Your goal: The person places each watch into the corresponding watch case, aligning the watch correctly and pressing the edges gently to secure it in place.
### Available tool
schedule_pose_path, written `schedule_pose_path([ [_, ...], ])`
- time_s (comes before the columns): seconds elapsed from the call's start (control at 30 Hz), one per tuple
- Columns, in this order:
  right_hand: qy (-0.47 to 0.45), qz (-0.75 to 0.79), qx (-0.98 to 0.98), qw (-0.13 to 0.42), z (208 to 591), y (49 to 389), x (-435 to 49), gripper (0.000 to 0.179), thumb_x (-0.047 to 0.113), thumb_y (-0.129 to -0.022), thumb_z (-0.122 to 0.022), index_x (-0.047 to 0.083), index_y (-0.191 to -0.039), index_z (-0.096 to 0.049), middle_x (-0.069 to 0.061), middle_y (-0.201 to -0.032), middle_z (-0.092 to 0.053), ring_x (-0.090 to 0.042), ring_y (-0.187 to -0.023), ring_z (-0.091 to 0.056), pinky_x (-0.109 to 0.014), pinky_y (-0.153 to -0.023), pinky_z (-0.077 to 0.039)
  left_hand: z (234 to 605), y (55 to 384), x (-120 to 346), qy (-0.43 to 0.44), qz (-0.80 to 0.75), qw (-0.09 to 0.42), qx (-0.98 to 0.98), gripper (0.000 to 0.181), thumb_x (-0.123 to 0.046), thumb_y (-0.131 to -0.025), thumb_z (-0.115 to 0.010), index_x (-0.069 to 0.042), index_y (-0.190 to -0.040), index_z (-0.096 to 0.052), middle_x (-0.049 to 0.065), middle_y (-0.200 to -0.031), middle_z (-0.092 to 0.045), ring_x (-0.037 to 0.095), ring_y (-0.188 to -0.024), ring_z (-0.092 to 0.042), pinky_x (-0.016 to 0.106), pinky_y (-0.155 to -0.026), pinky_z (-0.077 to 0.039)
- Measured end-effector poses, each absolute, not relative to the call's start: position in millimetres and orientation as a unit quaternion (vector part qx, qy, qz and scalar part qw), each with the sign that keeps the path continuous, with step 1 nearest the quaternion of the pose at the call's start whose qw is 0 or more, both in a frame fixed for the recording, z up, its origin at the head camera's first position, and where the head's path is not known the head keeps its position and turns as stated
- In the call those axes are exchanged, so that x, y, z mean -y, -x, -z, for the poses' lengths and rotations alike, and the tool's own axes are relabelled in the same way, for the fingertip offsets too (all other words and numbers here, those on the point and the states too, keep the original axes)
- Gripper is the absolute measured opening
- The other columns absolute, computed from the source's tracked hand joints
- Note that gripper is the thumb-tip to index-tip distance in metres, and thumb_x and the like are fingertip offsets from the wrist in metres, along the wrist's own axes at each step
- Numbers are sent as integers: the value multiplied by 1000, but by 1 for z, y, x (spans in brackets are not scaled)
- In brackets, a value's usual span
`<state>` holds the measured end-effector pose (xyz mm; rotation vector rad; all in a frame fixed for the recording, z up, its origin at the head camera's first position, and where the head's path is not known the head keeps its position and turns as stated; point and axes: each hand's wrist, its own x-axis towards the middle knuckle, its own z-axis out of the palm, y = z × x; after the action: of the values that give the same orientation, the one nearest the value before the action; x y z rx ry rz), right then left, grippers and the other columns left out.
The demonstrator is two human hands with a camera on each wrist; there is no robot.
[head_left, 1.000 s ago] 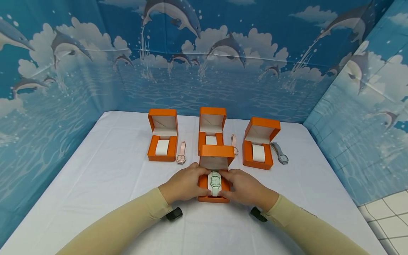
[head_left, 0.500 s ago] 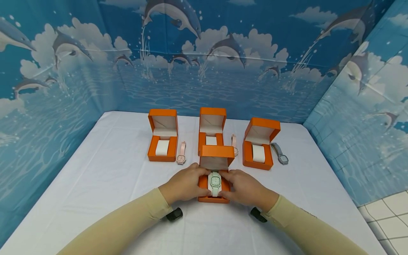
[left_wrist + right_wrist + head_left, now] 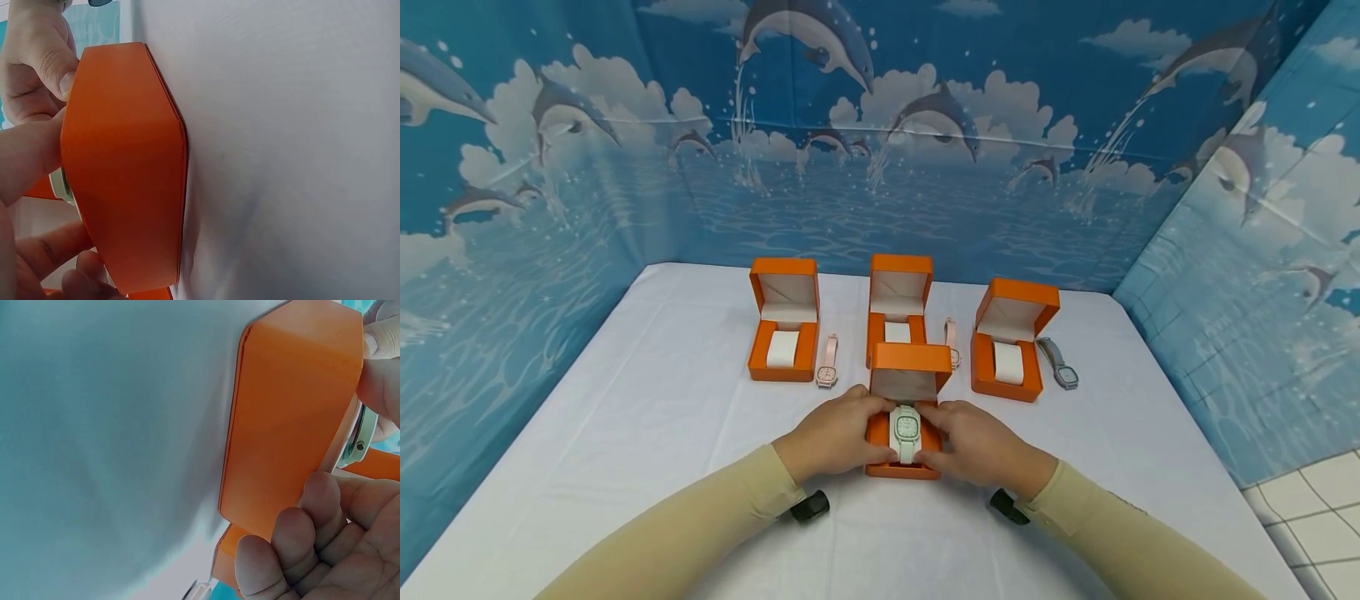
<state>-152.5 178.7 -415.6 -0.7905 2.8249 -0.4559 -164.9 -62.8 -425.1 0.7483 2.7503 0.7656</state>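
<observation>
A pale green wristwatch [image 3: 907, 427] sits face up on the cushion of the nearest orange watch box [image 3: 912, 357], whose lid stands raised. My left hand [image 3: 835, 433] pinches the watch from the left, index finger at the far end and thumb at the near end. From the other side my right hand [image 3: 981, 440] pinches it the same way. The left wrist view shows the box's side wall [image 3: 125, 156] and only a sliver of the watch [image 3: 59, 184]. In the right wrist view the watch case [image 3: 362, 437] rises above the box edge, between thumb and fingers.
Behind stand three more raised-lid orange boxes, left [image 3: 782, 321], middle [image 3: 901, 283] and right [image 3: 1011, 337], with white cushions. Beside them lie two pink watches, left [image 3: 827, 362] and middle [image 3: 951, 342], and a grey watch [image 3: 1060, 364]. White cloth [image 3: 647, 433] covers the table.
</observation>
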Motion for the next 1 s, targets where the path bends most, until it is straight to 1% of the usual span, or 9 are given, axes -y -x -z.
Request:
schedule_pose_path([
  [0.3, 254, 150, -951, 92, 414, 151, -179, 76, 41, -91, -83, 4, -152, -55, -10, -134, -69, -23, -120, -64, -44, -107, -56, 424, 162, 62, -253, -254, 91, -929, 65, -46, -85, -87, -18, -140, -65, 1, -120, -61, 13, -95, -61, 33, -89, -55],
  [0.5, 240, 151, -954, 96, 409, 150, -179, 77, 44, -91, -82, 6, -153, -55, -10, -137, -68, -22, -120, -64, -44, -108, -55, 421, 161, 64, -247, -248, 94, -932, 69, -48, -86, -85, -21, -144, -61, 1, -125, -60, 14, -97, -61, 34, -91, -56],
  [0.57, 237, 151, -955, 93, 407, 149, -180, 75, 44, -92, -81, 6, -152, -57, -7, -133, -69, -18, -114, -63, -41, -103, -57, 419, 161, 65, -247, -249, 94, -932, 69, -50, -87, -84, -22, -145, -60, 1, -126, -60, 14, -95, -60, 35, -90, -56],
  [0.67, 232, 150, -958, 83, 404, 149, -184, 66, 43, -94, -80, 9, -147, -62, 1, -112, -69, -12, -95, -59, -32, -85, -58, 414, 160, 71, -248, -259, 94, -929, 65, -51, -90, -81, -22, -145, -62, 0, -127, -61, 13, -95, -60, 35, -89, -55],
  [0.73, 224, 154, -960, 69, 401, 149, -187, 55, 41, -95, -78, 11, -141, -67, 5, -98, -64, -9, -84, -54, -27, -73, -52, 410, 161, 76, -250, -268, 91, -926, 61, -51, -93, -78, -21, -143, -63, 0, -127, -63, 14, -94, -61, 36, -89, -55],
  [0.8, 216, 165, -961, 46, 400, 149, -191, 42, 39, -97, -77, 13, -130, -73, 7, -88, -59, -8, -78, -51, -25, -67, -48, 406, 163, 81, -248, -277, 82, -925, 56, -51, -95, -75, -20, -141, -65, -1, -125, -66, 13, -95, -61, 35, -89, -55],
  [0.9, 201, 192, -961, -16, 398, 151, -198, 22, 35, -98, -76, 15, -107, -78, 8, -82, -58, -9, -74, -50, -25, -66, -46, 400, 168, 89, -239, -292, 61, -924, 48, -50, -98, -72, -18, -133, -70, -3, -113, -69, 14, -85, -60, 33, -79, -54],
  [0.93, 195, 202, -959, -41, 397, 151, -200, 18, 34, -98, -76, 16, -100, -77, 8, -81, -59, -9, -75, -51, -26, -66, -47, 397, 170, 92, -233, -299, 55, -924, 46, -50, -98, -72, -17, -130, -72, -4, -110, -69, 13, -83, -59, 31, -75, -53],
  [1.0, 183, 225, -953, -90, 395, 153, -204, 16, 31, -99, -75, 17, -93, -75, 6, -80, -60, -10, -74, -52, -27, -66, -47, 393, 174, 96, -217, -321, 43, -921, 42, -48, -99, -71, -16, -126, -73, -7, -103, -68, 13, -76, -55, 29, -68, -49],
])
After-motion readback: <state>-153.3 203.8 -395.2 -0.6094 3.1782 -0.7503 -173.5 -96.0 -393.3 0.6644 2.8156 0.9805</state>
